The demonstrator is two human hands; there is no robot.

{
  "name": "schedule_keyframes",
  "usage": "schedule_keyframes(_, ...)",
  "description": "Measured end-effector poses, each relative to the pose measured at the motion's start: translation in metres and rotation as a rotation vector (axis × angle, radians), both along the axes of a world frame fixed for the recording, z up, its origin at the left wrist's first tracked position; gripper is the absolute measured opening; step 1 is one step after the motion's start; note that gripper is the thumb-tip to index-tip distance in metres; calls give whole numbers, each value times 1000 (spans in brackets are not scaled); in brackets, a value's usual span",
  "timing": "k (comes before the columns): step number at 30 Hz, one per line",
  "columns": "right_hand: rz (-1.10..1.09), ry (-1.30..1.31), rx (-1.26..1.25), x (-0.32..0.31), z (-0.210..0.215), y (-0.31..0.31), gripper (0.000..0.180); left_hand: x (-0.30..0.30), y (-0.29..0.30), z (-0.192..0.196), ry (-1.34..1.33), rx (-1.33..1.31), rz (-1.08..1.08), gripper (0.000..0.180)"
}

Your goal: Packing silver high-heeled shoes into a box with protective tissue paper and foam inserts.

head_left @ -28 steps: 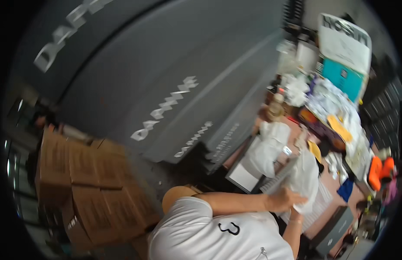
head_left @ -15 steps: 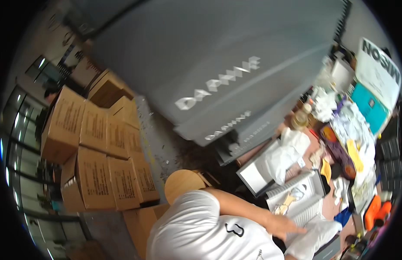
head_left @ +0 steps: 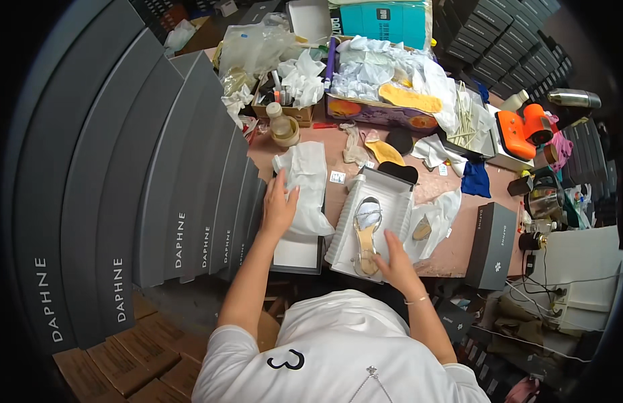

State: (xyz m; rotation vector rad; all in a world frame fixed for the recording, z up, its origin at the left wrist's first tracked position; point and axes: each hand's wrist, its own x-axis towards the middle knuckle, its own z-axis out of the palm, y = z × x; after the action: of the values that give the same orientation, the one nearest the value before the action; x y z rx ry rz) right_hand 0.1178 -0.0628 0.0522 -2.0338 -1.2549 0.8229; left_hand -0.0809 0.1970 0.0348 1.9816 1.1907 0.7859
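Note:
A flat sandal [head_left: 367, 235] with clear or silvery straps and a tan insole lies in an open grey shoe box [head_left: 394, 186] lined with white ribbed paper. My right hand [head_left: 397, 264] is at its heel end, fingers apart, thumb near or touching the sandal. My left hand [head_left: 279, 207] has its fingers spread at the left edge of a sheet of white tissue paper [head_left: 306, 181]; whether it touches is unclear. That tissue lies partly over another open box part [head_left: 295, 254] with a white inside. Right of the shoe box, more tissue [head_left: 438, 218] lies around a tan piece [head_left: 422, 229].
Tall stacks of dark grey shoe boxes [head_left: 190, 181] stand close on my left. Behind are a glass bottle [head_left: 278, 121], a paper-filled carton [head_left: 385, 111] and yellow insoles [head_left: 411, 99]. An upright grey box [head_left: 491, 245] and cables [head_left: 536, 292] are at right.
My view has swung from the box stacks and cartons to the table. Earlier one hand was on a white tissue bundle; now both hands show apart over the boxes.

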Motion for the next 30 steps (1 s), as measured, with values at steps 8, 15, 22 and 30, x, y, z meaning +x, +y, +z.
schedule_keyframes(8, 247, -413, -252, -38, -63, 19, 105, 35, 141, -63, 474, -658, -192, 29)
schedule_keyframes(15, 47, -67, 36, -21, -56, 11, 91, 39, 23, 86, -181, -312, -160, 34)
schedule_keyframes(22, -64, 1103, 295, 3, 113, -39, 86, 34, -45, 88, -150, 32, -184, 25)
schedule_keyframes(30, -376, 1313, 103, -29, 51, 30, 64, -37, -114, 36, -70, -132, -35, 18)
